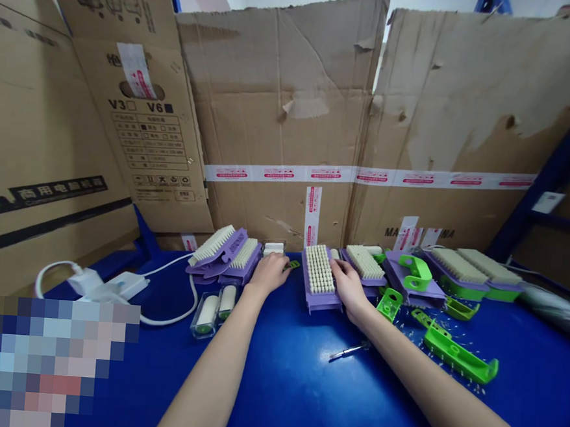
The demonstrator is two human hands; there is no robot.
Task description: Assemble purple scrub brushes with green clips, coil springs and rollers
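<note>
My right hand (351,286) grips the right side of a purple brush block (322,278) with rows of cream-coloured tufts or pegs on top; most of its fingers are hidden behind the block. To the left, my left hand (270,272) is reaching over the table, its fingers bent and closed around a small flat green piece (293,264) that shows at the fingertips. Just behind that hand lies a whitish roller-like part (275,248). A thin metal screwdriver (348,352) rests on the blue table (283,382) below my right wrist.
More purple brush blocks stand at the left (243,253) and right (365,263). Clear cases with white rollers (208,313) sit left of my arm. Green plastic brackets (460,359) lie among scattered screws. A white power strip (126,286) and cables occupy the left; cardboard walls (281,122) close the back.
</note>
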